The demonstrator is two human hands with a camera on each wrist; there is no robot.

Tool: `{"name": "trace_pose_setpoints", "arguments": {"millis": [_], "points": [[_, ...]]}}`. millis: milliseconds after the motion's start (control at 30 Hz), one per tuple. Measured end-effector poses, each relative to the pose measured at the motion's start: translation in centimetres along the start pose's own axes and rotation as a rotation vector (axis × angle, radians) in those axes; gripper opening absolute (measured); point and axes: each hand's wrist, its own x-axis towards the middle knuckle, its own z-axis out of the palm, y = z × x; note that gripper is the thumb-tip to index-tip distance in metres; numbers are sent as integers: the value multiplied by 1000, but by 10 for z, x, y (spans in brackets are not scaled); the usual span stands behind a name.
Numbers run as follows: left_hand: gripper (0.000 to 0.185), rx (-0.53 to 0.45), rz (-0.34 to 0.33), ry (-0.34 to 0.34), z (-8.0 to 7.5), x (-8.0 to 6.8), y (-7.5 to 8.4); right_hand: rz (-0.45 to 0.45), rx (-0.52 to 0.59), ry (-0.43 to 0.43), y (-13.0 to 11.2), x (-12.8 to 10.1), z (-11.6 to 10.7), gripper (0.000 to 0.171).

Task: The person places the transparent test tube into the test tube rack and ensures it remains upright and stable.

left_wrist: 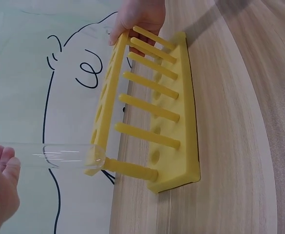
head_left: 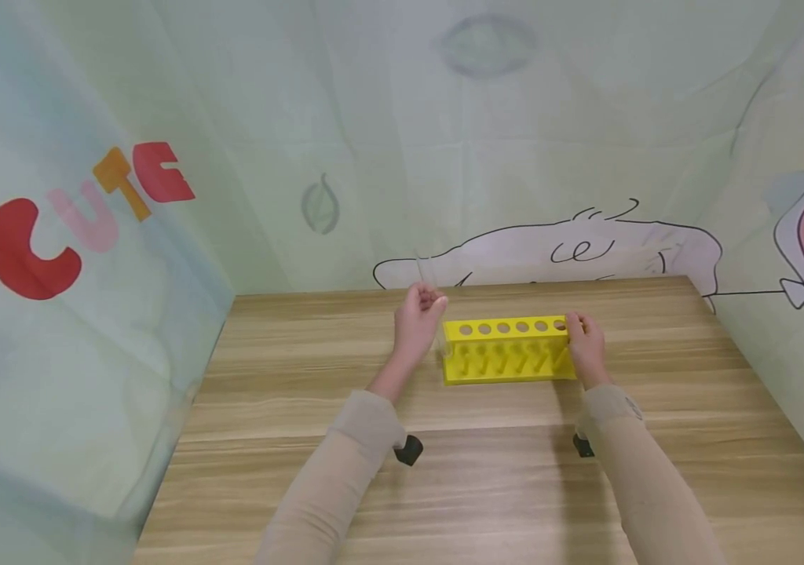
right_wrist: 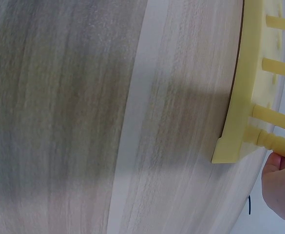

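Note:
A yellow test tube rack [head_left: 508, 378] stands upright on the table, with a row of holes along its top and a row of pegs inside. At its right end my right hand [head_left: 588, 345] grips the end post, seen closer in the right wrist view as a post [right_wrist: 278, 145] with fingers round it. My left hand [head_left: 418, 320] pinches a clear test tube [left_wrist: 66, 156] beside the rack's left end. The tube's rounded tip overlaps the rack's top corner in the left wrist view; whether they touch I cannot tell. No tube shows in the holes.
Under the rack lies a wood-grain table [head_left: 289, 408], its back edge close behind the rack. A printed cloth [head_left: 268, 157] with cartoon drawings and letters hangs behind and at the sides. Black wrist-worn pieces [head_left: 409, 450] show below the sleeves.

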Motion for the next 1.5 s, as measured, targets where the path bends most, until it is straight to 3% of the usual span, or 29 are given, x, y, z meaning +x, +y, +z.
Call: {"name": "trace_pose_setpoints", "arguments": {"millis": [267, 633, 1500], "points": [[19, -3, 2, 10, 0, 1, 3, 1, 15, 4, 0, 1, 1, 40], [19, -7, -25, 29, -1, 4, 6, -2, 1, -5, -1, 0, -1, 48], [21, -83, 27, 41, 0, 9, 14, 10, 35, -6, -1, 0, 0, 45]]}}
